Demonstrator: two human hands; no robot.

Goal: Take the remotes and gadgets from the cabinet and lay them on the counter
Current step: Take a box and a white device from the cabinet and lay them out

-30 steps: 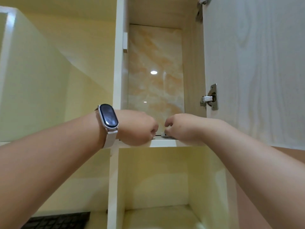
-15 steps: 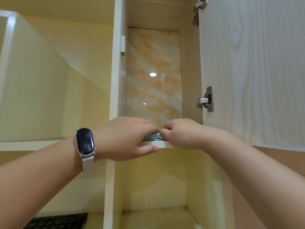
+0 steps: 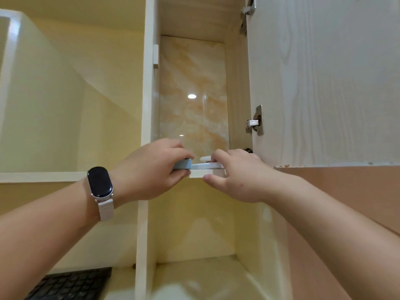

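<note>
Both my hands are up at the front edge of the cabinet shelf (image 3: 197, 173). My left hand (image 3: 151, 169) grips a flat blue-grey gadget (image 3: 183, 164) by its near end, fingers on top and thumb beneath. My right hand (image 3: 236, 174) holds a flat white gadget (image 3: 205, 166) that lies on the shelf edge. A second small white piece (image 3: 205, 158) shows just above it, by my fingertips. Most of each gadget is hidden by my hands and the shelf seen from below.
The cabinet door (image 3: 324, 83) stands open on the right, with a hinge (image 3: 255, 122) near my right hand. A marble panel (image 3: 192, 94) backs the compartment. Below is an open niche (image 3: 194, 234). A black keyboard (image 3: 71, 282) lies at lower left.
My left hand has pulled back toward me and now grips the blue-grey gadget at the shelf edge. The white gadget has come forward into view under my right fingers.
</note>
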